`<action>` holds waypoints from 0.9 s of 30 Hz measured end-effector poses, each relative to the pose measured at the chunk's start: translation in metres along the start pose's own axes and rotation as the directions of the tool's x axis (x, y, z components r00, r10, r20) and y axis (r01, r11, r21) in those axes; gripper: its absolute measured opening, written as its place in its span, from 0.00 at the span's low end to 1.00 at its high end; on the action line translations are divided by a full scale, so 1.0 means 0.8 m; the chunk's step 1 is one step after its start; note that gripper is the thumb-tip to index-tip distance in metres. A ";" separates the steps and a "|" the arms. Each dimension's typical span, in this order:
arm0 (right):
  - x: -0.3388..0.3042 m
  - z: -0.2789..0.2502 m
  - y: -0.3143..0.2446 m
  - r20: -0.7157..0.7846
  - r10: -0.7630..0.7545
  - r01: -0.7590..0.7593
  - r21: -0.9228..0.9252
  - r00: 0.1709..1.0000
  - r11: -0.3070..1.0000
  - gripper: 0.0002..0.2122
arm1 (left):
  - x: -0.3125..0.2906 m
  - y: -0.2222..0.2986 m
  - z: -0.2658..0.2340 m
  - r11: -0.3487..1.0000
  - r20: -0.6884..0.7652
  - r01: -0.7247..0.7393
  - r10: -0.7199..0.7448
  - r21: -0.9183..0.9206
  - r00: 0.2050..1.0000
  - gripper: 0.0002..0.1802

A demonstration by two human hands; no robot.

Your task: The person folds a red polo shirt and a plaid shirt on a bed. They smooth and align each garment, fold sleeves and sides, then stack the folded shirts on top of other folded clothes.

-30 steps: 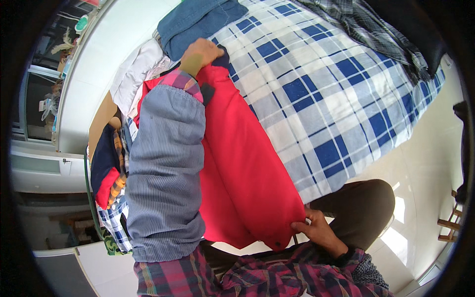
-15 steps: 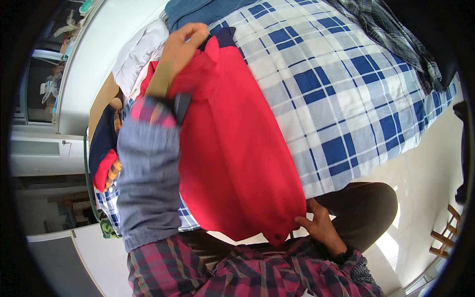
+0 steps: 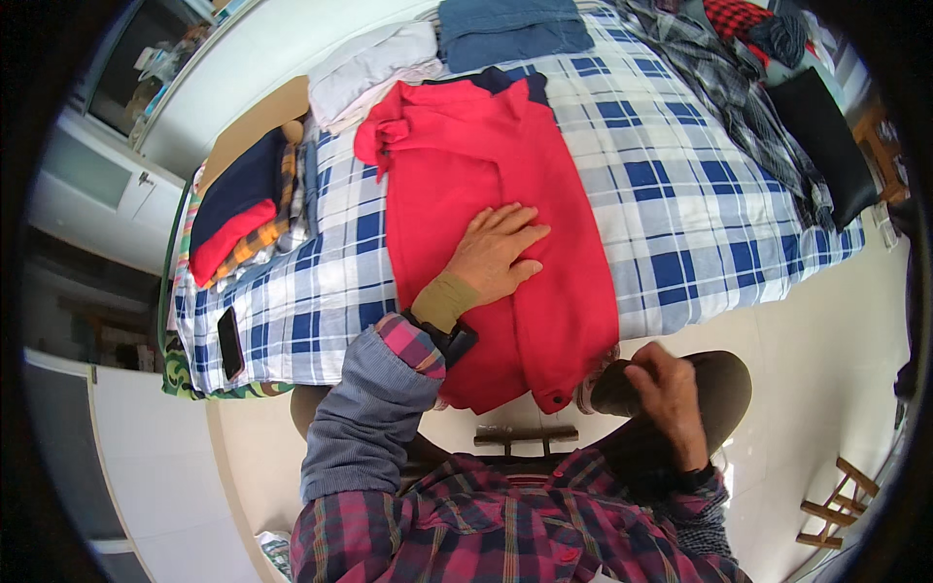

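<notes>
A red long-sleeved shirt (image 3: 457,262) lies lengthwise on the checked bedding, a sleeve laid along its right side and a dark button near the front end. Dark navy cloth (image 3: 491,81) shows at its far end. My left hand (image 3: 499,255) rests on the shirt's middle, palm down, fingers spread. Off the bed's edge, above my right knee, my right hand (image 3: 669,394) is loosely curled, apart from the shirt, with nothing visible in it.
Blue-and-white checked bedding (image 3: 680,219) covers the bed. Folded clothes (image 3: 233,214) fill a box at left, near a phone (image 3: 230,344). Folded white (image 3: 374,63) and blue garments (image 3: 515,34) lie behind the shirt. A grey plaid garment (image 3: 719,107) is at far right; a wooden stool (image 3: 838,505) stands on the floor.
My left hand has come down from the shirt's far end to lie flat on its middle. My right hand has let go of the shirt's near end and moved slightly right.
</notes>
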State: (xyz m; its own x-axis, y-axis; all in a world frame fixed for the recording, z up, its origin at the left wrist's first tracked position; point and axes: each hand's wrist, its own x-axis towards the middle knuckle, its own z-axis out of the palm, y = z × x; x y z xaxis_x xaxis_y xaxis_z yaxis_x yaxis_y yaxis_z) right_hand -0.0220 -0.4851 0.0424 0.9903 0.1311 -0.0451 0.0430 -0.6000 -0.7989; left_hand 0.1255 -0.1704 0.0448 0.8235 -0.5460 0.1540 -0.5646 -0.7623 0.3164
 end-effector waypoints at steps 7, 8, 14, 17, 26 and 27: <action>0.150 -0.012 -0.104 0.107 -0.447 0.452 -0.026 0.888 0.892 0.09 | -0.054 -0.090 -0.047 0.891 -0.418 0.238 -0.400 -0.388 0.816 0.26; 0.191 0.000 -0.116 0.093 -0.522 0.529 -0.093 0.848 0.843 0.11 | -0.052 -0.110 -0.060 0.911 -0.545 0.233 -0.393 -0.340 0.741 0.27; 0.385 0.122 -0.136 -0.080 -0.746 0.705 -0.275 0.661 0.654 0.20 | 0.009 -0.212 -0.103 0.855 -0.693 0.517 -0.350 0.040 0.631 0.41; 0.401 0.162 -0.105 -0.054 -0.666 0.566 -0.479 0.744 0.671 0.25 | 0.034 -0.279 -0.106 0.803 -0.638 0.586 -0.396 0.107 0.660 0.28; 0.410 0.176 -0.073 0.013 -0.598 0.506 -0.548 0.801 0.666 0.27 | -0.018 -0.251 -0.241 0.292 -0.413 -0.291 -0.659 -0.911 0.628 0.16; 0.411 0.171 -0.079 0.039 -0.577 0.500 -0.549 0.816 0.670 0.27 | -0.032 -0.222 -0.251 0.183 -0.357 -0.314 -0.624 -0.932 0.695 0.17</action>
State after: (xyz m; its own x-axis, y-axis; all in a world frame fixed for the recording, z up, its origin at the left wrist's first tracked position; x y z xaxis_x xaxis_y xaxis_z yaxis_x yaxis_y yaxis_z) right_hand 0.2831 -0.2962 -0.0038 0.7781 0.4837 0.4007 0.5961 -0.7699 -0.2280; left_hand 0.2155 0.0489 0.1729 0.9446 0.2203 0.2434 -0.3102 0.3562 0.8814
